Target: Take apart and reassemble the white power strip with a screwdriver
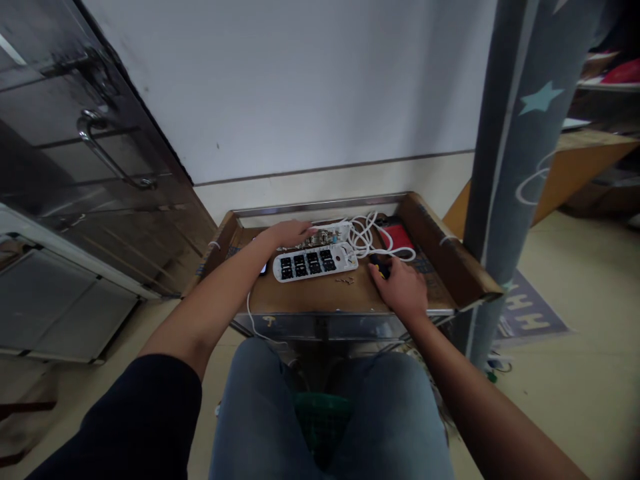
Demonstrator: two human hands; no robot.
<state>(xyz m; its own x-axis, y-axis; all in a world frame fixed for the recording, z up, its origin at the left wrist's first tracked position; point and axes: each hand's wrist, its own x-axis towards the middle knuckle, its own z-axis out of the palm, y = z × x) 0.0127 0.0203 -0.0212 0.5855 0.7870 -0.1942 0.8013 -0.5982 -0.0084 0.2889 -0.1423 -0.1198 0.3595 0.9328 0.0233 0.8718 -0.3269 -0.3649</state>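
Note:
On the brown tabletop lies a white power strip cover (341, 257) with black socket blocks facing up. Behind it is the other power strip half (341, 232), its inner metal parts and wires exposed. My left hand (291, 233) rests at the left end of that rear half, fingers stretched out over it. My right hand (406, 287) is closed around a tool with a black and yellow handle (383, 269); its working end is hidden. Several small screws (345, 281) lie in front of the cover. A coiled white cable (367, 233) runs beside both halves.
Raised cardboard sides (450, 257) border the tabletop. A red item (397, 236) lies at its back right. A phone-like object (263, 269) is partly hidden by my left arm. A grey pillar (515, 153) stands at the right, a metal door (95, 153) at the left.

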